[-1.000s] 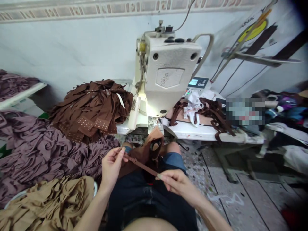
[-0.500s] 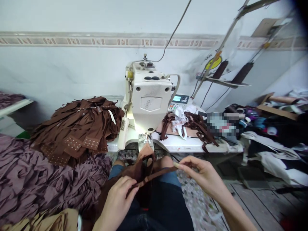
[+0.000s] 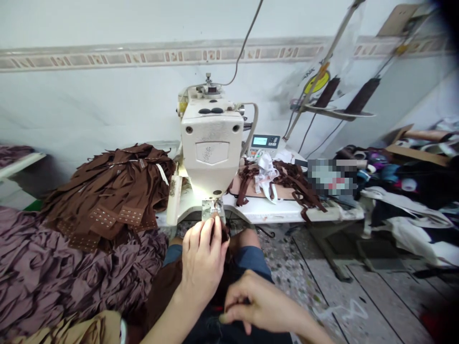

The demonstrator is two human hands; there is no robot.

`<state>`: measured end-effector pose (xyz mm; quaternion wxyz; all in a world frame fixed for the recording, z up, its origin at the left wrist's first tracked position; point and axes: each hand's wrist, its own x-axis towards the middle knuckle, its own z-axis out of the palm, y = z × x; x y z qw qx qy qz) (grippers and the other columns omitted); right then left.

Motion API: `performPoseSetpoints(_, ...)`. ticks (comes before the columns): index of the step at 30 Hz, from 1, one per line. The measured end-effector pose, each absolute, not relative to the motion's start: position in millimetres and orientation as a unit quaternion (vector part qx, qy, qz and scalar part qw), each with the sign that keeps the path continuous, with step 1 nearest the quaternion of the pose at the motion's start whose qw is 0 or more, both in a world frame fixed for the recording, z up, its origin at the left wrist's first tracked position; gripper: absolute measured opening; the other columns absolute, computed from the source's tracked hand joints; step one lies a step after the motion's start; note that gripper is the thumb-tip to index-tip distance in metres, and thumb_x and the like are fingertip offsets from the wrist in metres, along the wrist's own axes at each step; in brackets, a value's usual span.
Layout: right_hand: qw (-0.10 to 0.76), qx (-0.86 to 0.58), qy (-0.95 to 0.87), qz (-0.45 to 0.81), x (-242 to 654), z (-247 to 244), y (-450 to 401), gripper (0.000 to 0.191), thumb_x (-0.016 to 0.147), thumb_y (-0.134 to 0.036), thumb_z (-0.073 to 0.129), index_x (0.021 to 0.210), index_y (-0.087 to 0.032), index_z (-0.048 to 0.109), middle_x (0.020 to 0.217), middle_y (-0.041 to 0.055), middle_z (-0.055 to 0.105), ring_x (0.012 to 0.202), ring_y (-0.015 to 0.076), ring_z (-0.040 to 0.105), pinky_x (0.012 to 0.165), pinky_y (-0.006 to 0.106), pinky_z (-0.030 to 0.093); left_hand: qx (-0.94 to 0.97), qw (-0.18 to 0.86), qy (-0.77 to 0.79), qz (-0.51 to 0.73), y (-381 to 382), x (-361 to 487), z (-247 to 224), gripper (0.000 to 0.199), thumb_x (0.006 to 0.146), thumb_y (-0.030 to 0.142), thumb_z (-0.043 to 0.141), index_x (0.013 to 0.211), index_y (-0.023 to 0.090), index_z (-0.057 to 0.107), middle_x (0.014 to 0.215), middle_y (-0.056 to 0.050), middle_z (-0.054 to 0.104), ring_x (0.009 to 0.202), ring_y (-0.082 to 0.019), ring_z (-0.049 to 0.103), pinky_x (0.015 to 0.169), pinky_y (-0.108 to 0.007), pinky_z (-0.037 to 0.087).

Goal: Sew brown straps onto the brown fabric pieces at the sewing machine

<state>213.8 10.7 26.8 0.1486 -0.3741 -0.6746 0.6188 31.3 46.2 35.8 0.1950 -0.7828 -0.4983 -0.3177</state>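
Here we are at the white industrial sewing machine (image 3: 210,143), brown cut pieces (image 3: 107,191) heaped to its left, a mauve pile (image 3: 64,272) spread below them. Down at the presser foot (image 3: 214,208), the left hand (image 3: 203,258) has its fingers pinched tight on a brown strap (image 3: 223,232), right beside the metal. The right hand (image 3: 256,301) sits low over the lap, fingers half-curled; can't tell if they hold anything. The danger: fingertips that close could get caught, and a looser pinch could let the strap slip.
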Motion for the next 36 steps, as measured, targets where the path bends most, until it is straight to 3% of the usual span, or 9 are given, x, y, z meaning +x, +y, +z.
performPoseSetpoints(6, 0.182, -0.395, -0.624, 0.649, 200, 29, 0, 0.038, 0.088, -0.058, 0.085, 0.077, -0.021, 0.082, 0.067, -0.0002, 0.076, 0.042, 0.0096, 0.059, 0.046, 0.019, 0.040, -0.777, 0.216, -0.457, -0.375, 54, 28, 33, 0.036, 0.102, 0.013, 0.067, 0.138, 0.013, 0.070, 0.126, -0.016, 0.075, 0.120, -0.031, 0.064, 0.109, -0.047, 0.048)
performPoseSetpoints(8, 0.226, -0.397, -0.617, 0.641, 204, 42, 7, 0.038, 0.094, -0.057, 0.079, 0.081, -0.021, 0.082, 0.077, 0.0027, 0.080, 0.043, 0.0095, 0.059, 0.047, 0.020, 0.042, -0.781, 0.214, -0.439, -0.388, 56, 24, 32, 0.037, 0.101, 0.012, 0.069, 0.137, 0.014, 0.070, 0.123, -0.015, 0.075, 0.118, -0.030, 0.065, 0.107, -0.046, 0.050)
performPoseSetpoints(12, 0.347, -0.398, -0.633, 0.565, 211, 66, 36, 0.041, 0.099, -0.055, 0.072, 0.080, -0.019, 0.079, 0.070, 0.0020, 0.075, 0.042, 0.0096, 0.056, 0.048, 0.022, 0.042, -0.792, 0.209, -0.409, -0.402, 59, 15, 28, 0.037, 0.102, 0.018, 0.069, 0.139, 0.016, 0.069, 0.121, -0.015, 0.075, 0.119, -0.030, 0.066, 0.106, -0.046, 0.053)
performPoseSetpoints(17, 0.450, -0.439, -0.596, 0.499, 207, 79, 83, 0.038, 0.093, -0.056, 0.078, 0.082, -0.019, 0.078, 0.067, -0.0004, 0.067, 0.049, 0.0114, 0.052, 0.047, 0.024, 0.039, -0.792, 0.174, -0.392, -0.434, 62, 11, 23, 0.043, 0.101, 0.027, 0.073, 0.138, 0.008, 0.063, 0.120, -0.018, 0.076, 0.119, -0.032, 0.066, 0.107, -0.049, 0.053)
performPoseSetpoints(20, 0.468, -0.443, -0.626, 0.439, 197, 79, 103, 0.035, 0.091, -0.053, 0.080, 0.078, -0.020, 0.081, 0.074, 0.0024, 0.068, 0.062, 0.0158, 0.058, 0.055, 0.027, 0.045, -0.790, 0.158, -0.387, -0.448, 62, 11, 23, 0.054, 0.102, 0.041, 0.072, 0.143, 0.008, 0.061, 0.121, -0.019, 0.075, 0.119, -0.033, 0.067, 0.107, -0.049, 0.054)
performPoseSetpoints(25, 0.489, -0.484, -0.617, 0.381, 182, 62, 119, 0.036, 0.087, -0.052, 0.084, 0.074, -0.019, 0.078, 0.075, 0.0036, 0.068, 0.062, 0.0164, 0.057, 0.058, 0.029, 0.045, -0.794, 0.153, -0.398, -0.433, 60, 8, 29, 0.040, 0.103, 0.011, 0.063, 0.143, 0.017, 0.067, 0.123, -0.014, 0.076, 0.119, -0.028, 0.067, 0.105, -0.044, 0.055)
performPoseSetpoints(28, 0.518, -0.498, -0.552, 0.424, 182, 47, 116, 0.042, 0.082, -0.057, 0.088, 0.085, -0.018, 0.072, 0.077, 0.0022, 0.068, 0.063, 0.0165, 0.059, 0.060, 0.028, 0.047, -0.798, 0.146, -0.388, -0.438, 62, 5, 32, 0.041, 0.102, 0.007, 0.062, 0.143, 0.016, 0.068, 0.124, -0.014, 0.076, 0.119, -0.028, 0.066, 0.104, -0.044, 0.055)
performPoseSetpoints(32, 0.522, -0.486, -0.533, 0.456, 185, 30, 92, 0.045, 0.094, -0.063, 0.075, 0.088, -0.019, 0.068, 0.078, 0.0011, 0.067, 0.071, 0.0178, 0.061, 0.068, 0.028, 0.050, -0.803, 0.153, -0.363, -0.447, 65, 4, 35, 0.042, 0.102, 0.005, 0.062, 0.143, 0.015, 0.067, 0.124, -0.012, 0.079, 0.116, -0.027, 0.067, 0.104, -0.044, 0.054)
performPoseSetpoints(36, 0.489, -0.452, -0.561, 0.492, 180, 19, 63, 0.051, 0.103, -0.067, 0.060, 0.082, -0.021, 0.064, 0.069, -0.0016, 0.057, 0.062, 0.0157, 0.054, 0.058, 0.026, 0.045, -0.800, 0.167, -0.380, -0.433, 62, 11, 36, 0.039, 0.102, 0.003, 0.058, 0.137, 0.013, 0.070, 0.126, -0.013, 0.079, 0.118, -0.029, 0.066, 0.105, -0.047, 0.052)
